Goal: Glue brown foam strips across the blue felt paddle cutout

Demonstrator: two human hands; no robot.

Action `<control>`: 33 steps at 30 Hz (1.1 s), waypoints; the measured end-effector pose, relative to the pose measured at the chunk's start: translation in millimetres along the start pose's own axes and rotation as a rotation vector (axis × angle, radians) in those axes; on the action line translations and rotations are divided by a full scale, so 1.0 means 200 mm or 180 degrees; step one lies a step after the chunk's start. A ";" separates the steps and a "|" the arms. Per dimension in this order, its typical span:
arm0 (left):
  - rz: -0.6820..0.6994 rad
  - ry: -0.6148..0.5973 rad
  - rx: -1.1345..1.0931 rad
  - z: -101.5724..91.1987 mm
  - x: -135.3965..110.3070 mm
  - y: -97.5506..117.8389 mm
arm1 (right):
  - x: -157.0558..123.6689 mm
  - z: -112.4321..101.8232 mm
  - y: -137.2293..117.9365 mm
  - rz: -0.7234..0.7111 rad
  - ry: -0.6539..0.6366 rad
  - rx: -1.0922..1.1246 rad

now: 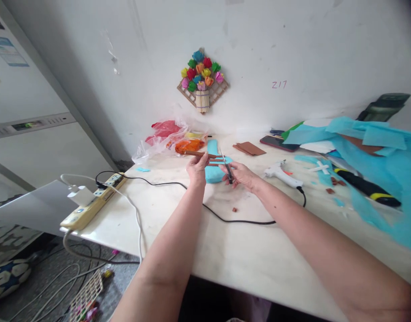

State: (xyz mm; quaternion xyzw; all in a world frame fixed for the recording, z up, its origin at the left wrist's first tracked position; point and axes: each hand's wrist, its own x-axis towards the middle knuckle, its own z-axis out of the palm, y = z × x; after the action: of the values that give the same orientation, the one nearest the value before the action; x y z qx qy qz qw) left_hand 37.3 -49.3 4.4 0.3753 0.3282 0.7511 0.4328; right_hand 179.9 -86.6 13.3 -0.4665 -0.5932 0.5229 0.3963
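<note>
brown strips [208, 157] mid-table, over the blue roll [212, 175] | left hand [196, 170] fingers pinched on their near-left end | right hand [242, 175] closed around scissors [226, 167], blades at strips | glue gun [281, 174] right | power strip [91, 203] left edge

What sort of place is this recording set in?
Likely a home craft table: a glue gun and blue paper sheets lie on the white worktop, and a paper-flower piece hangs on the wall.

Two hands [197, 170] [241, 175], one pair of scissors [226, 167], one glue gun [282, 175], one phone [278, 143], one power strip [93, 200]
</note>
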 end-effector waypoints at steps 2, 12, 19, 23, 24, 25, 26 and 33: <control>-0.0008 -0.0056 -0.0056 0.00 0.00 0.00 | 0.00 0.00 0.01 -0.0011 0.0017 -0.0022; -0.0358 -0.0035 -0.0701 0.01 0.00 -0.02 | 0.00 0.01 0.01 -0.0052 0.0049 -0.0072; -0.0685 -0.0066 -0.1042 0.01 -0.01 0.00 | 0.00 0.01 0.01 -0.0184 -0.0063 0.0081; -0.0803 -0.0098 -0.1208 0.03 -0.02 0.00 | 0.00 0.01 0.01 -0.0189 -0.0120 0.0087; -0.0812 -0.0094 -0.1226 0.03 -0.02 0.00 | 0.00 0.02 0.01 -0.0215 -0.0140 0.0086; -0.0820 -0.0081 -0.1230 0.03 -0.03 0.00 | 0.00 0.02 0.01 -0.0244 -0.0158 0.0085; -0.0825 -0.0064 -0.1223 0.04 -0.03 0.00 | 0.00 0.02 0.01 -0.0269 -0.0174 0.0087; -0.0876 0.0051 -0.1166 0.06 -0.04 0.01 | 0.00 0.02 0.02 -0.0225 -0.0139 0.0144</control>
State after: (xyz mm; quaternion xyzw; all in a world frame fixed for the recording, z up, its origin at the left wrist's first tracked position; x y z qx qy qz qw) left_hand 49.0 -54.3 9.5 0.2361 0.2378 0.7350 0.5894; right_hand 175.8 -87.7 9.5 -0.4246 -0.6058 0.5320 0.4119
